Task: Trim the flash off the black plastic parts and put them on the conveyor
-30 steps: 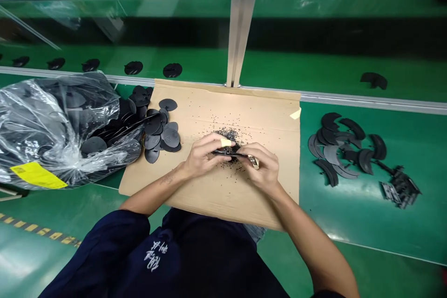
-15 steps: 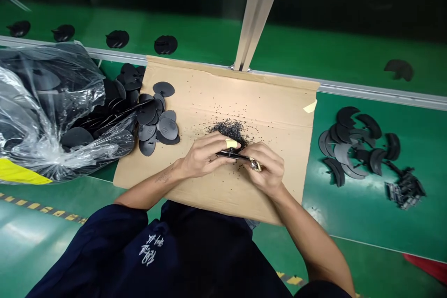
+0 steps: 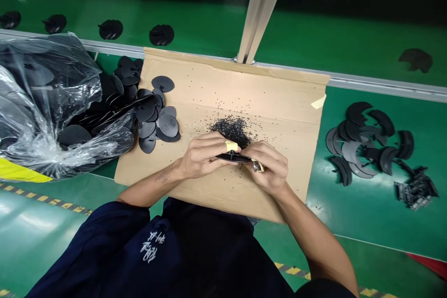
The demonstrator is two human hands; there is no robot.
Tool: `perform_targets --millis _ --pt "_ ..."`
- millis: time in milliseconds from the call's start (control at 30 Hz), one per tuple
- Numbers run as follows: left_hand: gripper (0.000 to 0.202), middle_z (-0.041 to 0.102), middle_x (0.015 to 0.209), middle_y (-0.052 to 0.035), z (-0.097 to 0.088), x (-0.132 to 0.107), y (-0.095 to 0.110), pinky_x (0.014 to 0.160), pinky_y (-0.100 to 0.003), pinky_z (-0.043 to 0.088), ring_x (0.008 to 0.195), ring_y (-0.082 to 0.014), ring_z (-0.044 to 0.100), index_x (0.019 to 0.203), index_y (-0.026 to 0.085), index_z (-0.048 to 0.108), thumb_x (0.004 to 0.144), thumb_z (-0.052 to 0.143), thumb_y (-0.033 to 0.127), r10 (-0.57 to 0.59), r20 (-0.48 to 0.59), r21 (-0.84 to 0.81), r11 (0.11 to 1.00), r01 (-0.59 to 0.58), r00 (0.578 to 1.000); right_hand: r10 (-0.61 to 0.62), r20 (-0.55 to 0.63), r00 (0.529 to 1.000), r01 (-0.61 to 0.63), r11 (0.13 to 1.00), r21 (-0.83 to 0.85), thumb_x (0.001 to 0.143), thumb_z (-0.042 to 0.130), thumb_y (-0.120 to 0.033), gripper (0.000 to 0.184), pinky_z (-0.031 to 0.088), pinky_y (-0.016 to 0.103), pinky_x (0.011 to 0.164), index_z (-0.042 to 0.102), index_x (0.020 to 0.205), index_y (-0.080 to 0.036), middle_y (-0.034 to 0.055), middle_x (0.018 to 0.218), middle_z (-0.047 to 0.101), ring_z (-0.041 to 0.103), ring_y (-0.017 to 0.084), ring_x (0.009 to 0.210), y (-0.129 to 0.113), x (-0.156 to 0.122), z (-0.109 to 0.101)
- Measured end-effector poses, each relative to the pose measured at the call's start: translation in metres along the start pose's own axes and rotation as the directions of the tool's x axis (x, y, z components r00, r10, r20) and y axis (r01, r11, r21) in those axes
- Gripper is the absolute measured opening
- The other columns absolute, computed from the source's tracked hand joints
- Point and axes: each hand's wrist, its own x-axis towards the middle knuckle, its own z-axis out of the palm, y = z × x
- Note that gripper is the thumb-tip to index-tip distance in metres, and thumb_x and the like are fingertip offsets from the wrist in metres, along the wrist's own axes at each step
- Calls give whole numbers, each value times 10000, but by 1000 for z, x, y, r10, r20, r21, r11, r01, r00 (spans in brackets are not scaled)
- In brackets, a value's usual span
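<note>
While pinched between the left hand (image 3: pixel 206 156) and right hand (image 3: pixel 268 167), both curled closed, a flat black plastic piece (image 3: pixel 234 158) is held low over the cardboard sheet (image 3: pixel 279 116), long axis running left to right; a heap of black granules (image 3: pixel 232 131) is seen just beyond it.

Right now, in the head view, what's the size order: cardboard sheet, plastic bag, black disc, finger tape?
Cardboard sheet and plastic bag: unsure, the bag runs out of frame. Then black disc, then finger tape.
</note>
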Motion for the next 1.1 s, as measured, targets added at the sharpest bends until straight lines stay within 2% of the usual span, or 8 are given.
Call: perform_targets --millis 167,300,400,567,700,833,1000,1100 --pt "380 802 1002 -92 0 -1 -2 763 -335 596 855 -168 720 1374 186 636 1001 653 257 11 34 0 1000 -11 999 3 10 1000 -3 1000 -16 906 660 -136 254 593 368 670 733 1122 -246 62 904 765 709 201 775 1 -2 0" --pt "400 807 946 -59 1 -2 -1 729 -294 597 829 -156 734 1310 213 686 917 760 195 15 -26 -13 1000 -16 1000 -2 -3 1000 2 1000 4 907 663 -141 265 594 371 674 740 1135 -252 64 912 769 716 205 781 1 -2 0" --pt "358 808 927 -49 2 -2 0 716 -293 599 817 -155 739 1263 219 709 912 756 162 6 -41 -33 999 -8 999 0 -11 1000 0 1000 30 909 669 -147 250 595 370 669 741 1123 -255 62 903 766 713 203 771 1 -1 1" --pt "316 807 989 -86 3 -3 0 788 -336 623 892 -185 750 1205 188 723 925 758 331 -95 23 -84 992 97 995 30 -24 999 -28 996 84 901 694 -137 183 595 355 683 749 1047 -233 59 888 757 707 193 776 -3 2 0" --pt "239 803 965 -78 0 -3 1 787 -285 621 865 -158 757 1114 165 738 914 773 291 -226 9 -93 970 226 974 129 -6 992 -128 986 104 873 751 -163 154 582 332 681 747 1014 -226 55 924 761 711 184 797 -5 9 -7" --pt "202 771 927 -58 -4 -2 -3 754 -283 590 838 -145 711 1069 178 762 895 793 274 -192 -1 6 981 192 981 203 3 979 -203 979 -32 910 705 -185 144 571 345 704 735 1043 -231 48 924 767 708 192 822 0 11 -12" --pt "200 735 893 -39 -4 -3 -7 725 -287 556 806 -139 664 1095 191 752 908 776 257 -135 96 36 991 132 986 122 100 987 -83 941 -328 950 599 -193 209 532 376 706 743 1099 -222 80 961 775 675 218 827 7 5 -11" --pt "181 736 895 -43 -3 -4 -7 732 -298 550 802 -143 658 1069 180 747 910 773 263 -110 122 34 994 107 986 100 132 986 -39 915 -401 951 597 -201 205 503 360 678 740 1098 -211 77 914 763 639 209 777 8 3 -10"
